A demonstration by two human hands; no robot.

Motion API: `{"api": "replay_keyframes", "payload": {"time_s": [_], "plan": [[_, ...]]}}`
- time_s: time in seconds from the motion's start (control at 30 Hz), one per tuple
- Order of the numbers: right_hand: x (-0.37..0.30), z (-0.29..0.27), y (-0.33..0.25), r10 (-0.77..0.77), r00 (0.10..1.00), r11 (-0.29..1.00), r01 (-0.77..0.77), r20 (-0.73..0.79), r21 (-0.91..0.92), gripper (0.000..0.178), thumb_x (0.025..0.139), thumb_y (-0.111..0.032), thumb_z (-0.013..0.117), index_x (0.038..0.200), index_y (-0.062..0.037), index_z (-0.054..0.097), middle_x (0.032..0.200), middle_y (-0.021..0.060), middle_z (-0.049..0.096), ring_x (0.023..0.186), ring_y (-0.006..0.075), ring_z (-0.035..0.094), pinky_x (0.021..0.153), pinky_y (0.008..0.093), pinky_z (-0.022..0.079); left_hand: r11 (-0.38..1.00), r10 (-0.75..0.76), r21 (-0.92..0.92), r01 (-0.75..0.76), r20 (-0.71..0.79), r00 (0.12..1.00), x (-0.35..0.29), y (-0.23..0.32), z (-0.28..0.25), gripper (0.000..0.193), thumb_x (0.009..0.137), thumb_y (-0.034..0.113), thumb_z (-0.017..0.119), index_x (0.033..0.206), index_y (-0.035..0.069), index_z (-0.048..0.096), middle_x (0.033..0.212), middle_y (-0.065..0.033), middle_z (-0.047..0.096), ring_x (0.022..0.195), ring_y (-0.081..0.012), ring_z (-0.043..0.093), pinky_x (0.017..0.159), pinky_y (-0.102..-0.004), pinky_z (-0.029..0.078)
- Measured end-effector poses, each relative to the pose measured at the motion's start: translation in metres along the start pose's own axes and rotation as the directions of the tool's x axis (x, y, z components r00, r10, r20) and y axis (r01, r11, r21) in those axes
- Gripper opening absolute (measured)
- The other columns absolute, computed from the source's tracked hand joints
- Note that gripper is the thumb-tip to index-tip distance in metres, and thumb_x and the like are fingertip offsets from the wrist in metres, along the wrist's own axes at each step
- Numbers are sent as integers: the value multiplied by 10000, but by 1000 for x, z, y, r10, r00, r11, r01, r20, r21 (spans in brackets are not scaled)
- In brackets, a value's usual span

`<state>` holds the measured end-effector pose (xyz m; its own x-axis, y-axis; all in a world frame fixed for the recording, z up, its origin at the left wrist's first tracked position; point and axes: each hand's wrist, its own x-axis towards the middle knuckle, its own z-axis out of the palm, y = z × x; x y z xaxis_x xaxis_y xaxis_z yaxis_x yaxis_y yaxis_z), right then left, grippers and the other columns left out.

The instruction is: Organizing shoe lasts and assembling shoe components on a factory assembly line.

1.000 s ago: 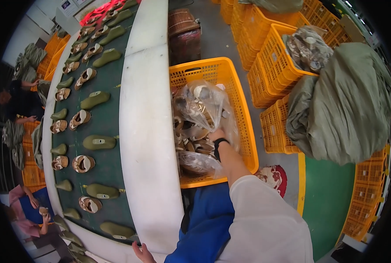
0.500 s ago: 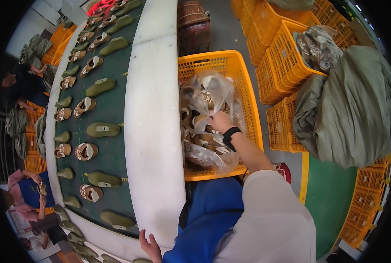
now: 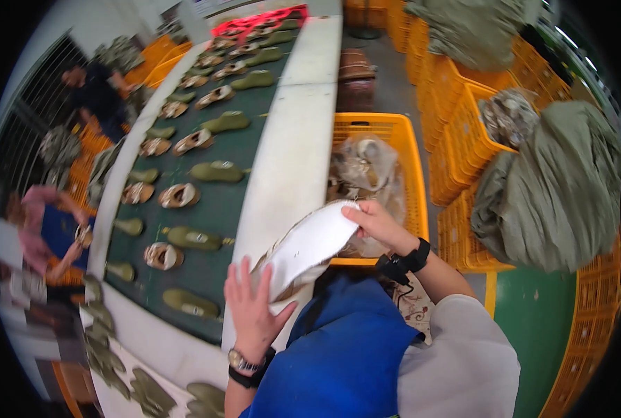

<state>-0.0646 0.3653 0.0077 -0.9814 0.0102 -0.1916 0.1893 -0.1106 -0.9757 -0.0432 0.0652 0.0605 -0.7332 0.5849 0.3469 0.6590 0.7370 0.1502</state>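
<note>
One hand, the right hand, is clamping thumb and fingers on the upper end of a white-faced shoe piece. At its lower end the left hand is spreading its fingers apart beside the edge; whether they are touching it, I cannot tell. The piece is slanting in the air before the blue apron, over the near part of a smooth white ledge. It is looking light and bendable, its sole-shaped face flat and matt, its brownish rim uneven; gripping that rim at both ends would probably be steadying it without creasing the middle. Farther out, a crate of perforated yellow plastic is holding a clear, crinkled bag. Leftward, a dark green belt is carrying rounded, hard-looking olive lasts and brown-and-white shoe uppers. Rightward, grey-green cloth is draping in soft folds.
</note>
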Motion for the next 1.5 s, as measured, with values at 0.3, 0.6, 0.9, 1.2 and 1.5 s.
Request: {"api": "replay_keyframes", "payload": {"time_s": [0.3,0.6,0.9,1.2,1.5], "plan": [[12,126,-30,75,844,997,-60,531,-44,363,904,-190,522,1221,-14,509,801,44,598,702,72,541,610,210,460,398,-719,-547,736,312,621,-105,-32,-3,774,725,330,728,1308,0,341,1132,-191,555,1022,-291,557,823,-359,474],[-29,264,34,-57,227,680,722,972,-129,347,759,-163,704,1060,-38,583,993,105,541,789,224,586,682,294,496,-125,-913,-965,229,202,354,-186,-22,3,738,854,374,610,1359,-3,225,1233,-194,465,1157,-226,453,961,-327,376],[16,235,77,357,277,-96,961,892,-260,288,711,-379,683,841,-123,698,874,105,620,822,289,591,724,368,493,-1,-775,-184,983,-621,-117,-406,-42,-23,614,678,295,723,1172,17,487,1206,-223,458,1174,-436,361,978,-524,308],[21,226,89,331,329,-22,940,884,-342,372,729,-464,628,799,-106,699,775,114,650,797,305,598,728,387,492,138,-874,-391,910,-480,-73,-404,-72,17,505,716,224,705,1134,11,518,1177,-219,497,1157,-395,418,978,-439,353],[21,224,89,369,359,75,908,857,-412,281,726,-356,668,931,-164,682,869,87,653,870,304,579,777,383,484,191,-944,-386,902,-324,62,-357,-50,36,402,741,32,606,1126,2,497,1205,-240,472,1196,-422,383,1008,-423,321]]}}
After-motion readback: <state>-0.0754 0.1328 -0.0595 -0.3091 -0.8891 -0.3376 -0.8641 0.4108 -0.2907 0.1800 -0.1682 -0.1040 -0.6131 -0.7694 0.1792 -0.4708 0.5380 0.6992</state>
